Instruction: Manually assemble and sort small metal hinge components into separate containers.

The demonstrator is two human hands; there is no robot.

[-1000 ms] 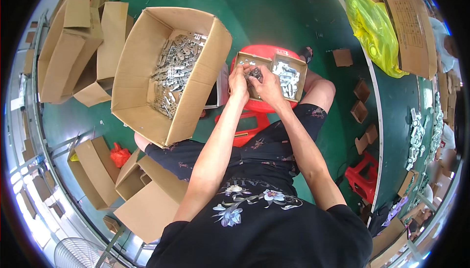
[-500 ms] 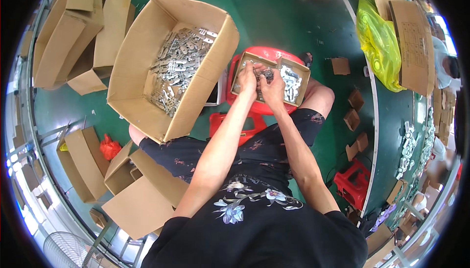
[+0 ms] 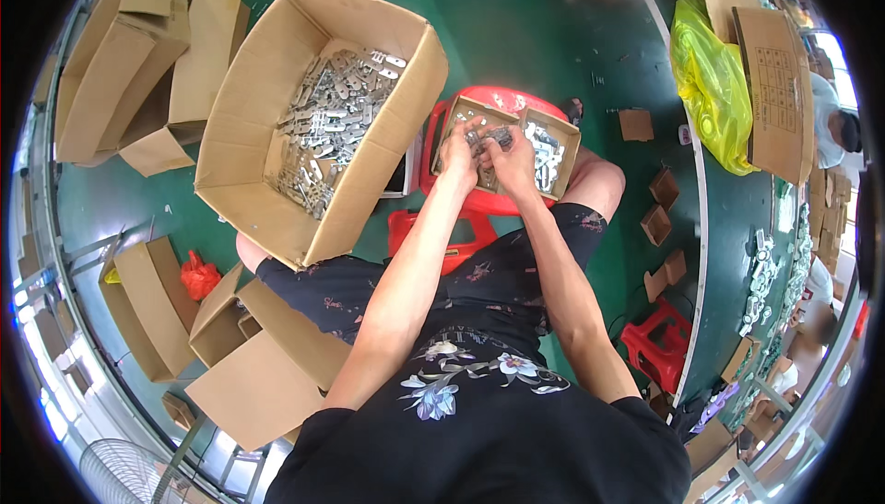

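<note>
My left hand [image 3: 457,153] and my right hand [image 3: 514,165] are close together over a shallow divided cardboard box [image 3: 567,165] on a red plastic stool [image 3: 505,97]. My left fingers curl around small metal parts [image 3: 474,139] at the box's left compartment. Dark grey metal pieces [image 3: 500,136] sit in my right hand's bent fingers. Bright metal pieces [image 3: 548,156] fill the right compartment. Left of the stool, a big open carton [image 3: 253,126] holds a heap of flat metal parts [image 3: 341,103]. The exact shape of the held pieces is too small to make out.
Empty cartons [image 3: 207,62] stand at the far left, and more open cartons [image 3: 253,393] lie at the near left. On the right runs a green worktable with metal parts [image 3: 758,283] and a yellow-green plastic bag [image 3: 710,89]. Below it is another red stool [image 3: 659,347].
My left hand has shifted slightly left and nearer me, its fingers more curled. My right hand stays beside it, still with metal pieces. The whole view has drifted a little.
</note>
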